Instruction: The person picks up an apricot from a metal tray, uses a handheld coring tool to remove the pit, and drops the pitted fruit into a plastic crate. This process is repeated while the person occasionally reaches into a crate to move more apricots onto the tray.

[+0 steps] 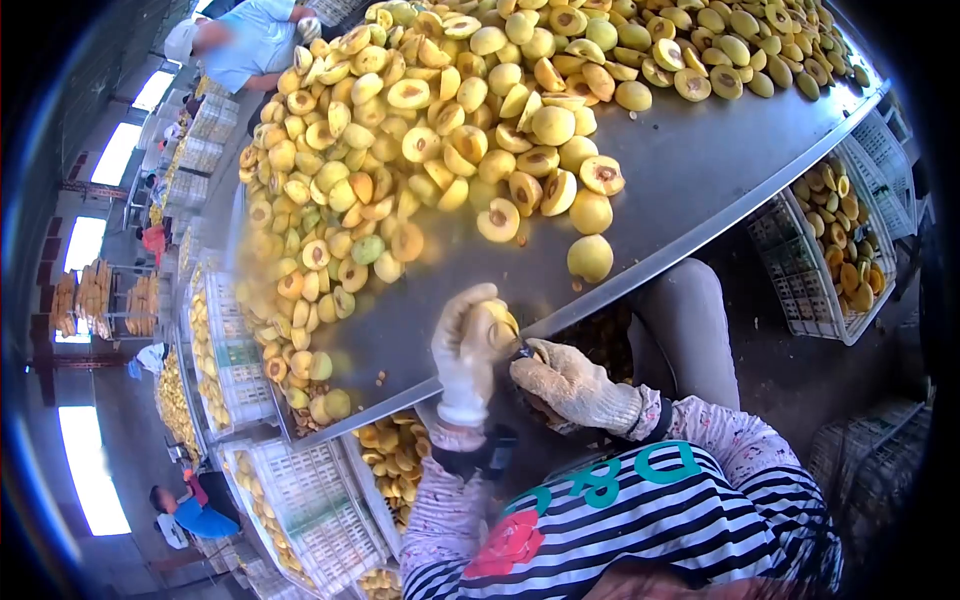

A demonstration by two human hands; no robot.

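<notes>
My left hand (462,350), in a pale work glove, is closed round a yellow peach half (492,326) just above the near edge of the metal table. My right hand (578,384), in a worn knitted glove, grips a small pitting knife (524,350). Its dark handle shows at the fingertips, and the thin curved metal end is against the fruit. The fingers hide part of both. On the table beyond my hands lies a large pile of halved yellow peaches (408,94), many with brown hollows or pits facing up. A single peach (590,258) sits nearest the edge.
The steel table (660,190) has a raised rim along my side. Crates of peach halves stand at the right (850,240) and left (310,510), with more peach halves (395,455) below the table edge. A co-worker (245,45) is across the table; another person (200,510) is at far left.
</notes>
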